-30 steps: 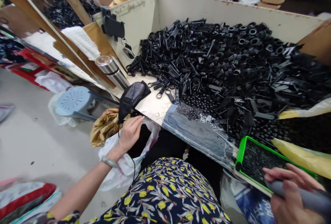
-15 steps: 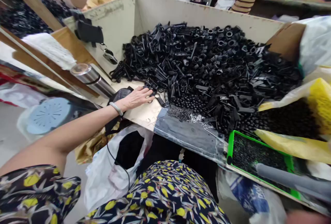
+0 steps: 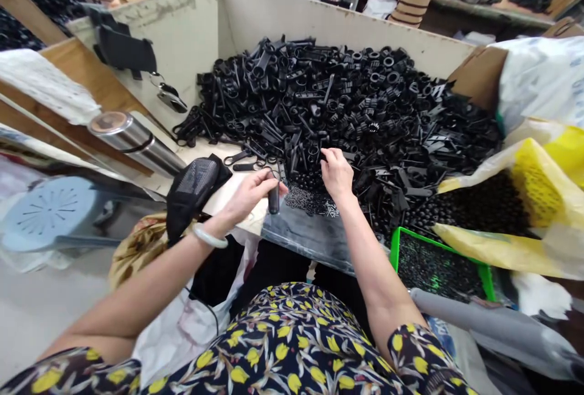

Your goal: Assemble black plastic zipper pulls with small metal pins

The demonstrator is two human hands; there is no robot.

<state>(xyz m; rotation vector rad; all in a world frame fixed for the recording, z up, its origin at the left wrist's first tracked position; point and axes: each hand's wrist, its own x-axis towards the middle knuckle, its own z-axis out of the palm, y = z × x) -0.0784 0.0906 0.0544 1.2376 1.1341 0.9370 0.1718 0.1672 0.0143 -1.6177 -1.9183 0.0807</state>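
My left hand (image 3: 250, 195) grips a small black plastic part (image 3: 274, 198) with a rounded lower end, held upright above the front edge of the bench. At the near side of a heap of black plastic parts (image 3: 314, 103), my right hand (image 3: 338, 173) has its fingers bent and pressed together; what lies between the fingertips is hidden. Between the hands are small black balls (image 3: 310, 181), tiny dark pieces (image 3: 301, 199) and short silver pins (image 3: 331, 209). Several ring-ended black parts (image 3: 238, 157) lie just beyond my left hand.
At left stand a steel flask (image 3: 137, 142) and a black mesh pouch (image 3: 197, 185). Keys (image 3: 171, 98) hang on the bin wall. To the right are a green tray (image 3: 396, 249) of tiny black pieces, a yellow bag (image 3: 497, 255) and a grey tube (image 3: 483, 322).
My left hand has drawn back toward me and now holds a black part. My right hand has come from the lower right to the heap. The view has shifted slightly.
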